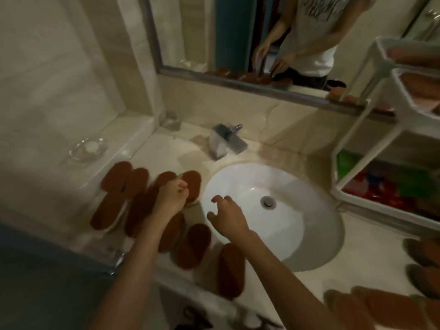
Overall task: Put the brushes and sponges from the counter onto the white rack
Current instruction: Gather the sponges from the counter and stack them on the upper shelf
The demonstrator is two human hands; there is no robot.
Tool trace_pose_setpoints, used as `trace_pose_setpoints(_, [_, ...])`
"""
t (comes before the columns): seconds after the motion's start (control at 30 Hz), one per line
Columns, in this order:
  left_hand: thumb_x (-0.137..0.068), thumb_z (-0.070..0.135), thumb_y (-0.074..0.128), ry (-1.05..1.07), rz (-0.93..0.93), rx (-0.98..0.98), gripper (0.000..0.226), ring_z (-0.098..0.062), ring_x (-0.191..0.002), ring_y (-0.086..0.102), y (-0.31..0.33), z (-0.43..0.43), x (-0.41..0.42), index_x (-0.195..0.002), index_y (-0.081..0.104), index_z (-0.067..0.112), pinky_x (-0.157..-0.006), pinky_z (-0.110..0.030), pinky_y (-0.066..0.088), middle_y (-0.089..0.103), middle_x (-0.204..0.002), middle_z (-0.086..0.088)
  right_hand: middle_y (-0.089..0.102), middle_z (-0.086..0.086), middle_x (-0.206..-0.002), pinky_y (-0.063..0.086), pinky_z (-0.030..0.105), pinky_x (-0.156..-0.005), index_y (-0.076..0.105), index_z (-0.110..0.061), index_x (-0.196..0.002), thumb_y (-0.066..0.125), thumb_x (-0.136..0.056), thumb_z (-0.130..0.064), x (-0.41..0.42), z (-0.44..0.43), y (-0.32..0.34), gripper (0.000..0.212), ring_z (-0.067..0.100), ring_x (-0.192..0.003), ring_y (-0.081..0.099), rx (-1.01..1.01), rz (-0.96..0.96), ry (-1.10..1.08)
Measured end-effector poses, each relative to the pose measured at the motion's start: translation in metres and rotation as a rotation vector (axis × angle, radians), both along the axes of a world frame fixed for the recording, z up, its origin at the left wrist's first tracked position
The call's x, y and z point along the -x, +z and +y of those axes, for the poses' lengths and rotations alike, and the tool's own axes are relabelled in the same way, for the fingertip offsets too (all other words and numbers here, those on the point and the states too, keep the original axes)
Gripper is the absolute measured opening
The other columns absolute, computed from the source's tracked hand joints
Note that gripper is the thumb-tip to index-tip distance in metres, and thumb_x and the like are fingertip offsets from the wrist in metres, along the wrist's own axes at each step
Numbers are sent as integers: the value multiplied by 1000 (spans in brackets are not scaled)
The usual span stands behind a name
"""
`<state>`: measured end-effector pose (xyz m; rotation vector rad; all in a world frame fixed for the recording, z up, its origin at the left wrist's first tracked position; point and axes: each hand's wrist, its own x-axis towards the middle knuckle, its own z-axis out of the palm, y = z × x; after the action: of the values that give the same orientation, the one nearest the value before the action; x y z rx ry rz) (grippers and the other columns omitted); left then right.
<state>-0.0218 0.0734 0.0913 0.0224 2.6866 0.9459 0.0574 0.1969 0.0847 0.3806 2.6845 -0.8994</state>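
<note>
Several brown oval brushes [116, 176] lie on the counter left of the sink, and more brushes [371, 306] lie at the right front. My left hand [170, 197] rests over the left pile, fingers curled around the edge of one brown brush [191, 186]. My right hand [226, 216] hovers over the sink's left rim, fingers apart, holding nothing. One brush [231, 270] lies near the counter's front edge. The white rack [357, 129] stands at the right; its upper tiers hold brown brushes [419, 88], its lower tier coloured sponges [390, 186].
A white round sink [297, 234] fills the middle of the counter, with a chrome faucet [226, 141] behind it. A glass soap dish [88, 148] sits on the left ledge. A framed mirror [214, 32] on the wall reflects a person.
</note>
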Motion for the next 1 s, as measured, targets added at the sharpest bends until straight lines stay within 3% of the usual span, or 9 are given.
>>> trace_pose_setpoints(0.13, [-88, 6, 53, -64, -87, 122, 28, -32, -114, 57, -35, -53, 0, -114, 61, 2, -92, -36, 45, 63, -121, -19, 45, 13, -125, 47, 37, -91, 39, -11, -128, 50, -93, -34, 0, -50, -35, 43, 31, -111, 54, -85, -151, -37])
trace_pose_setpoints(0.27, [-89, 8, 54, -152, -81, 166, 44, -30, -123, 50, -59, -68, -7, -133, 49, 12, -97, -37, 42, 51, -134, -15, 42, 14, -127, 48, 35, -90, 29, -19, -140, 51, -93, -38, -4, -67, -54, 55, 29, -110, 53, -176, -237, -82])
trace_pose_setpoints(0.53, [-87, 28, 60, -351, -55, 344, 65, -27, -135, 36, -78, -68, -25, -143, 30, 15, -106, -38, 38, 34, -148, -9, 30, 21, -141, 41, 45, -104, 4, -29, -150, 53, -87, -50, -9, -81, -73, 82, 38, -125, 41, -204, -367, -63])
trace_pose_setpoints(0.77, [-79, 36, 67, -352, -58, 418, 83, -30, -137, 33, -74, -63, -28, -144, 21, 14, -110, -42, 33, 33, -148, -12, 30, 20, -140, 40, 43, -103, 5, -31, -148, 58, -87, -38, -12, -81, -75, 82, 36, -123, 41, -229, -237, -111])
trace_pose_setpoints(0.87, [-78, 36, 69, -222, -38, 351, 91, -31, -136, 35, -65, -57, -33, -146, 13, 14, -112, -44, 29, 33, -147, -15, 33, 19, -135, 45, 42, -99, 2, -34, -149, 60, -87, -33, -14, -71, -61, 85, 34, -117, 47, -197, -71, -212])
trace_pose_setpoints(1.0, [-77, 38, 68, -176, 136, 269, 96, -32, -133, 38, -30, -31, -34, -148, 9, 14, -110, -44, 28, 36, -144, -16, 32, 18, -133, 48, 44, -97, -2, -39, -148, 70, -79, -22, -15, -34, -24, 101, 36, -113, 50, -76, 211, -348])
